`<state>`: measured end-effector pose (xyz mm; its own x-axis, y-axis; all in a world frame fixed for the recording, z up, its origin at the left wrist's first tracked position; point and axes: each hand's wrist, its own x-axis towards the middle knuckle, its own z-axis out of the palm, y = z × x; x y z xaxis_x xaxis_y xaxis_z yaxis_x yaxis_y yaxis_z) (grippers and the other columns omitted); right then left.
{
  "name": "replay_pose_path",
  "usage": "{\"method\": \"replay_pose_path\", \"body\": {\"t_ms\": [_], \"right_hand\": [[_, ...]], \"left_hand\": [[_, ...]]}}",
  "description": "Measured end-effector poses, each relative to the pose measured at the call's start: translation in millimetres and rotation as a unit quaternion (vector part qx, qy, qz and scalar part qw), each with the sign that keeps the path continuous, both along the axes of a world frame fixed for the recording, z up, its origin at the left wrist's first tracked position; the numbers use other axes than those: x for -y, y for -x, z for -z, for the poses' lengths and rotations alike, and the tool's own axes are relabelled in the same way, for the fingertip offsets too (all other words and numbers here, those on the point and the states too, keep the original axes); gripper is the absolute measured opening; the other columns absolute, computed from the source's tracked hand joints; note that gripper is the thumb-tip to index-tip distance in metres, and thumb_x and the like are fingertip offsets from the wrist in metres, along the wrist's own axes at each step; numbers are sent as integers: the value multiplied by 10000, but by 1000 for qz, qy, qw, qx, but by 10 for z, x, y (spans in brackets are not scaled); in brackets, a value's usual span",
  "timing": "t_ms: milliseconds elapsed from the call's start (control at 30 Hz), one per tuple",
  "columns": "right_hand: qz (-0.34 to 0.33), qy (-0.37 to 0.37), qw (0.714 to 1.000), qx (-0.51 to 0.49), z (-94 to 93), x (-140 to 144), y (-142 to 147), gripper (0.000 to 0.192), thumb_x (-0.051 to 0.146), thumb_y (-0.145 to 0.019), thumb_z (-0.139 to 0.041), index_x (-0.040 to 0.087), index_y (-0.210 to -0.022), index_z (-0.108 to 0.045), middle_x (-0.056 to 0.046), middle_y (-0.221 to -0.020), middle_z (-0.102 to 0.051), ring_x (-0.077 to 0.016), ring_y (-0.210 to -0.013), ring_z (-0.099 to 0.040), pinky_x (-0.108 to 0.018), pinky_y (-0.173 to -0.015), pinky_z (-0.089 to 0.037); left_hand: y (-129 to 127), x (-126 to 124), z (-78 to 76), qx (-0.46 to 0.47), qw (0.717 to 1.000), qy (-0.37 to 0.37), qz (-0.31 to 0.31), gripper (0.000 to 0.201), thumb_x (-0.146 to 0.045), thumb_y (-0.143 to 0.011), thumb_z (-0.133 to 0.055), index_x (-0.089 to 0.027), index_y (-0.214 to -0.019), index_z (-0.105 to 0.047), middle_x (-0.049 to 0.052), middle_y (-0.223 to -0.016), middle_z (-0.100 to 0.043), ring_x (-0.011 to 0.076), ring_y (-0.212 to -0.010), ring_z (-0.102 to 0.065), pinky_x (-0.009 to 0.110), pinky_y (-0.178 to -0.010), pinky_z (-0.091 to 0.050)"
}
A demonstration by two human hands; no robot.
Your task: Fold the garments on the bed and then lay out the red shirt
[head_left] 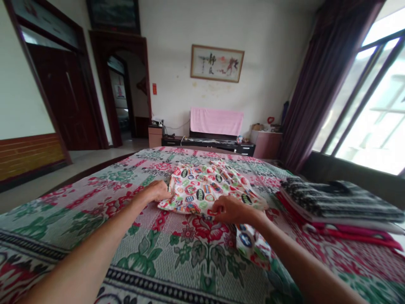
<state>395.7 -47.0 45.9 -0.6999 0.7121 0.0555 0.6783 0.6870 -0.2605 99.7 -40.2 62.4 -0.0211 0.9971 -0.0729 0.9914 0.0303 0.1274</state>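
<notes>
While the garment (201, 188) lies on the cover (164, 274), my right hand (230, 209) pinches its near edge; my left hand (158, 191) curls at its left side, grip unclear. I think I am straightening; next calls for even pulling.

Framed picture (217, 63), pink cloth (217, 121), purple curtain (321, 84)

White, multicoloured badge-print cloth garment (202, 188); spread roughly flat, lightly rumpled; same-print section at near right, join hidden; lies on red-and-green floral woven cover (142, 259).
</notes>
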Motion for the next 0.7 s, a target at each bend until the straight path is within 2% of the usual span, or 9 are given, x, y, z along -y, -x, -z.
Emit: {"method": "replay_pose_path", "body": {"t_ms": [100,200,333,467,600,700], "right_hand": [[-5,-20,1000,5,28,-14,14,253,136,-704,-547,176,-841,-755,-31,-743,-691,-120,-652,-554,-215,-597,-359],[-25,-19,999,-17,1,3,39,241,145,-730,-535,174,-842,-746,-28,-763,-696,-118,-670,-569,-211,-614,-369],[-35,1,999,-36,-68,50,82,211,176,-748,-545,182,-837,-737,-17,-765,-693,-115,-661,-569,-212,-612,-377],[-46,29,998,-43,-93,85,124,169,211,-750,-565,191,-791,-727,0,-709,-673,-105,-614,-547,-214,-577,-368],[-23,48,994,-100,-106,151,182,200,241,-776,-558,187,-870,-727,-1,-737,-679,-105,-641,-550,-218,-597,-388],[-41,102,987,-118,-144,168,188,231,245,-781,-555,181,-928,-721,-3,-783,-694,-102,-667,-569,-212,-616,-415]], "left_hand": [[29,9,-47,31,998,49,-6,247,-338,-660,-552,-171,-479,-533,16,-450,-502,131,-485,-495,222,-466,-331],[175,3,-83,130,985,114,-22,175,-307,-647,-553,-163,-549,-569,21,-509,-575,118,-463,-515,202,-425,-334],[383,16,-132,224,964,144,-29,153,-311,-630,-582,-165,-593,-554,18,-531,-607,103,-447,-530,169,-379,-293],[501,45,-197,236,958,162,-26,168,-324,-619,-599,-174,-605,-523,-2,-453,-556,100,-404,-503,167,-369,-285],[623,55,-225,226,958,172,-42,202,-362,-604,-623,-183,-633,-533,-7,-456,-550,98,-390,-477,180,-378,-295],[672,64,-216,177,966,183,-50,212,-380,-606,-621,-185,-606,-537,6,-459,-550,98,-370,-430,205,-392,-288]]}}
